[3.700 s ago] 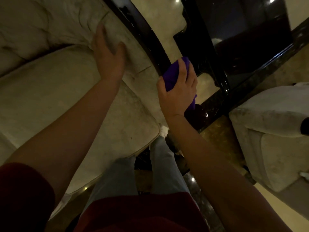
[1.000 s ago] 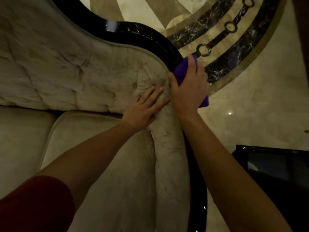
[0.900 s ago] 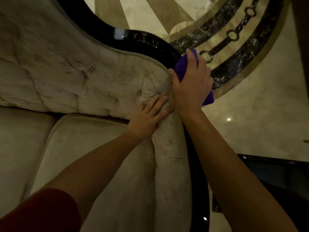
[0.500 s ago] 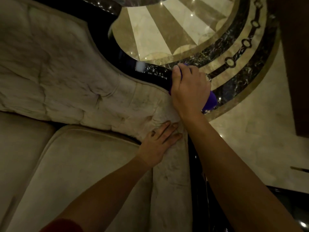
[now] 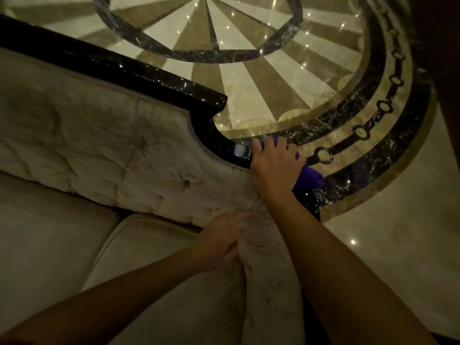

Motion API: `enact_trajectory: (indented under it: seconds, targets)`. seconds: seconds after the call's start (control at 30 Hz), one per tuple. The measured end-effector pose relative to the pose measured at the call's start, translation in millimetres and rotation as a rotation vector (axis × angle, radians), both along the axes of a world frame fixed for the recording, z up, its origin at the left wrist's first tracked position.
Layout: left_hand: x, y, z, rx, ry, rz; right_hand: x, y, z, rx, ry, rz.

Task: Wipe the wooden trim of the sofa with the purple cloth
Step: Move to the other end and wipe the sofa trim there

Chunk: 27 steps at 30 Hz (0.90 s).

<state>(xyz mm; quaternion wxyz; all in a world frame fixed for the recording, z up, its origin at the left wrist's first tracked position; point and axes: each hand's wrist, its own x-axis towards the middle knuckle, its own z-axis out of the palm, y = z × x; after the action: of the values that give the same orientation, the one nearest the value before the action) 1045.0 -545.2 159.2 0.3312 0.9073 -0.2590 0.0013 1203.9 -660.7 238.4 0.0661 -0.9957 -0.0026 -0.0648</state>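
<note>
While right hand (image 5: 273, 168) fingers grip purple cloth (image 5: 308, 178) on dark wooden trim (image 5: 219, 140), left hand (image 5: 219, 241) fingers curled on cream upholstery (image 5: 99, 145), patterned marble floor (image 5: 249, 78).

right hand (image 5: 275, 168) + purple cloth (image 5: 308, 179): slid farther along wooden trim (image 5: 139, 70) | left hand (image 5: 219, 242): curled

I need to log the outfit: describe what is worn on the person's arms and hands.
Both forearms are bare down to the hands. The left hand and right hand have no gloves, and no watch, ring or bracelet shows. No sleeve can be made out clearly in this view.
</note>
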Motion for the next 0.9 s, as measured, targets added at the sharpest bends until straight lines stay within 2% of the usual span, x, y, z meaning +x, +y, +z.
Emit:
enact_trajectory:
  seconds: [0.1,0.2,0.33,0.43,0.53,0.6,0.8,0.9]
  targets:
    - [10.7,34.7,34.8,-0.15,-0.093,0.168,2.3,-2.0,1.2,0.01,0.045,0.01]
    - [34.7,78.3,78.5,-0.164,-0.304,0.287,3.1,0.6,6.6,0.005,0.092,0.011]
    - [88.8,117.6,141.8,0.011,-0.54,0.373,3.6,2.1,10.0,-0.008,0.13,-0.001]
    - [130.0,134.6,172.0,0.225,-0.546,0.513,4.2,2.0,10.6,0.019,0.126,-0.008]
    - [152.7,148.9,165.9,0.383,-0.459,0.65,4.0,0.2,3.1,0.097,0.015,-0.015]
    - [158.5,153.6,153.3,0.428,-0.517,0.695,2.9,1.9,-3.2,0.164,-0.103,0.009]
    - [167.6,156.2,141.6,0.403,-0.645,0.71,11.4,44.2,-9.9,0.296,-0.184,0.199]
    - [168.2,155.6,140.1,0.38,-0.685,0.705,16.2,81.6,-7.5,0.535,-0.222,0.175]
